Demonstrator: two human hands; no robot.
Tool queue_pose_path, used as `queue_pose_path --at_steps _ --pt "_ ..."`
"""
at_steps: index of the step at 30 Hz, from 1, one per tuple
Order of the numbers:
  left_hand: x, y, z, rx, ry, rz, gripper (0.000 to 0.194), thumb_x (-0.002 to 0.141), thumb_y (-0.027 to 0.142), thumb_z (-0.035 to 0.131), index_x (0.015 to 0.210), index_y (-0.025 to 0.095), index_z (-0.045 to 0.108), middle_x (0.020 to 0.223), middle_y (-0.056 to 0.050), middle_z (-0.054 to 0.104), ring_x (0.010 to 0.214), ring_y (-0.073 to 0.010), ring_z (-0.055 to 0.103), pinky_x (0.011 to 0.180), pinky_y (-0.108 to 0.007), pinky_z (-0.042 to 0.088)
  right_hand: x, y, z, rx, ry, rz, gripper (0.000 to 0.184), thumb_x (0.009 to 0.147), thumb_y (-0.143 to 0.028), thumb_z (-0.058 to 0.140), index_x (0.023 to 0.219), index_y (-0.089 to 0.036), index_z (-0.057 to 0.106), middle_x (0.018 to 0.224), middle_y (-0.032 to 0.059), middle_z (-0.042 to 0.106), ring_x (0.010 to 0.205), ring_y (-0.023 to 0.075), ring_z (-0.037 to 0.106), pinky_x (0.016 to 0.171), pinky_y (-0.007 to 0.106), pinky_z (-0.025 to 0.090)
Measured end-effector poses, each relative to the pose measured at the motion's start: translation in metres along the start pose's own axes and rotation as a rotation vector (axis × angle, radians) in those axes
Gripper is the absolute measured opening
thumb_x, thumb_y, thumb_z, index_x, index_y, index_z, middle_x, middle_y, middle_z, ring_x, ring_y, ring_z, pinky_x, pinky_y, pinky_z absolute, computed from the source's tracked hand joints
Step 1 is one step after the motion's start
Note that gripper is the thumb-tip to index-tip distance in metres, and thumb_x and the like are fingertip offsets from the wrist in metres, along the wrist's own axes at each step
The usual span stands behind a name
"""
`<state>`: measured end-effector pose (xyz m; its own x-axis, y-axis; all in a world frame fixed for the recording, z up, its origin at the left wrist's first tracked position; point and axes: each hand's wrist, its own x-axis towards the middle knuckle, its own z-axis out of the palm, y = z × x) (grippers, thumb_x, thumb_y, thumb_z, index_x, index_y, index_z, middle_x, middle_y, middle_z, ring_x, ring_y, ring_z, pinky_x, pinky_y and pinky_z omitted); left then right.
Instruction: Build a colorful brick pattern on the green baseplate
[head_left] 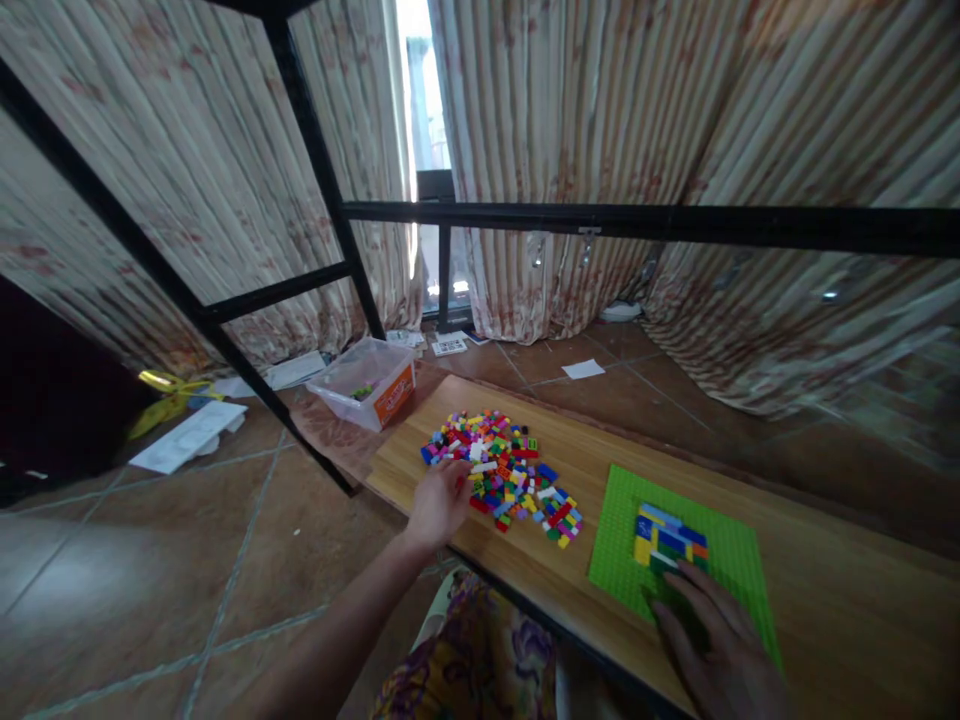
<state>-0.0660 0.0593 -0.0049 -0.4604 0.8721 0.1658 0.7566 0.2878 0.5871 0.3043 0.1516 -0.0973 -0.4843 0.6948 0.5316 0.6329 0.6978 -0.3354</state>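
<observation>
My left hand point(441, 503) is at the near-left edge of a heap of mixed toy building bricks point(514, 480). Its fingers are pinched together, and a white brick point(484, 467) shows at their tips. On the right lies a green studded baseplate point(619, 510) bearing a low block of joined bricks point(670, 535) in blue, light blue, yellow, orange, white and dark green. My right hand point(712, 630) hovers over or rests on the baseplate's near part. Its thumb and fingers are apart, with the fingertips at the block's near edge; I see nothing held in them.
The wooden tabletop point(570, 415) carries the bricks. A clear plastic box point(352, 375) with an orange label and a few pieces stands beyond the left end. Black metal frame bars point(645, 218) cross ahead, before striped curtains point(517, 120). Papers point(583, 369) lie on the tiled floor.
</observation>
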Motion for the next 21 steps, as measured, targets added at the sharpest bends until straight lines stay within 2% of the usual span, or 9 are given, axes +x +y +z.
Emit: queue_pose_path --at_steps 3,8,13,17,19,21 --pt "0.015 0.006 0.001 0.173 -0.023 0.048 0.025 0.084 0.016 0.054 0.105 0.020 0.066 0.107 -0.007 0.063 0.107 -0.0213 0.057 0.095 -0.033 0.045 0.001 0.000 0.000 -0.004 -0.001 0.008 0.043 0.089 -0.052 0.049 0.117 -0.021 0.058 0.128 0.0128 0.058 0.114 0.0299 0.058 0.097 0.051 0.047" --pt "0.030 0.017 0.008 0.350 -0.069 0.050 0.019 0.083 0.016 0.051 0.093 0.017 0.068 0.099 -0.010 0.062 0.100 -0.0229 0.059 0.093 -0.034 0.045 0.002 -0.004 -0.003 -0.006 -0.024 0.035 0.041 0.089 -0.051 0.050 0.116 -0.021 0.058 0.130 0.0124 0.057 0.116 0.0294 0.056 0.097 0.051 0.047" --pt "0.036 0.018 0.011 0.434 -0.080 0.047 0.015 0.081 0.015 0.052 0.089 0.016 0.066 0.097 -0.011 0.062 0.098 -0.0241 0.059 0.089 -0.034 0.045 0.004 -0.011 -0.005 0.011 -0.029 0.075 0.039 0.089 -0.050 0.051 0.114 -0.021 0.060 0.128 0.0111 0.059 0.115 0.0279 0.057 0.098 0.050 0.047" --pt "0.039 0.020 0.003 0.396 -0.054 0.061 0.014 0.084 0.015 0.049 0.089 0.014 0.063 0.098 -0.012 0.062 0.096 -0.0234 0.059 0.087 -0.033 0.044 0.006 -0.013 -0.006 0.031 -0.026 0.099 0.037 0.088 -0.049 0.053 0.112 -0.021 0.062 0.127 0.0108 0.060 0.115 0.0276 0.057 0.098 0.049 0.047" --pt "0.036 0.027 0.000 0.290 -0.052 0.041 0.014 0.087 0.017 0.047 0.088 0.015 0.061 0.092 -0.009 0.063 0.089 -0.0215 0.060 0.081 -0.031 0.044 0.007 -0.016 -0.009 0.056 -0.012 0.132 0.037 0.087 -0.048 0.054 0.111 -0.022 0.063 0.128 0.0105 0.060 0.116 0.0271 0.057 0.098 0.048 0.047" --pt "0.027 0.039 0.003 0.105 -0.105 0.034 0.015 0.089 0.021 0.046 0.086 0.017 0.060 0.081 -0.005 0.063 0.077 -0.0183 0.059 0.072 -0.028 0.043 0.008 -0.024 -0.014 0.094 0.039 0.209 0.036 0.088 -0.047 0.054 0.111 -0.022 0.064 0.129 0.0102 0.059 0.116 0.0262 0.057 0.099 0.047 0.047"
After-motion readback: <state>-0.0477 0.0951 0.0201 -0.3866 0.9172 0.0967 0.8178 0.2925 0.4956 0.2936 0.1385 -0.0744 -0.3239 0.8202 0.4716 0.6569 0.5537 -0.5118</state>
